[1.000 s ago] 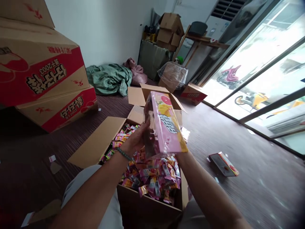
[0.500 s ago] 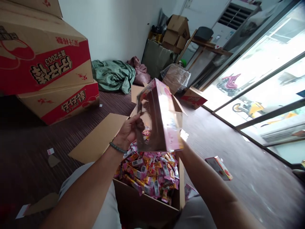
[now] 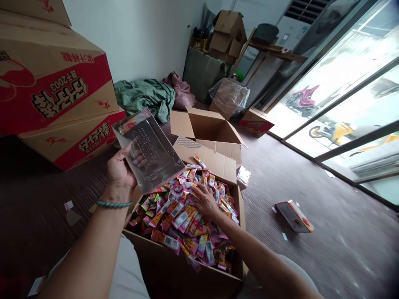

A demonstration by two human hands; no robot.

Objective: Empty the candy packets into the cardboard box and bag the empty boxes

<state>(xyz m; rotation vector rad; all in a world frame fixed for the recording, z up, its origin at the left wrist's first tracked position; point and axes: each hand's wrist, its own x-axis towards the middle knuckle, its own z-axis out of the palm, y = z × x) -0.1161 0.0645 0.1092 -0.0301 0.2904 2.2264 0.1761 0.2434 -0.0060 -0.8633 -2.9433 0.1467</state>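
Note:
My left hand [image 3: 122,170] grips a small opened carton [image 3: 149,148], silvery on the inside, tilted over the left rim of a big cardboard box [image 3: 174,270]. That box is heaped with several pink and yellow candy sachets [image 3: 183,218]. My right hand [image 3: 205,198] lies on top of the sachet pile with its fingers bent down among them; whether it holds any is hidden. A green bead bracelet sits on my left wrist.
An empty open cardboard box [image 3: 208,131] stands just behind. Stacked red-printed cartons [image 3: 59,95] rise at left. A small printed carton [image 3: 294,215] lies on the floor at right. Green cloth [image 3: 145,97], more boxes and a glass wall [image 3: 343,95] are farther back.
The small carton, held up in both hands before, has swung down to the left in my left hand alone. My right hand let go and dropped onto the sachets.

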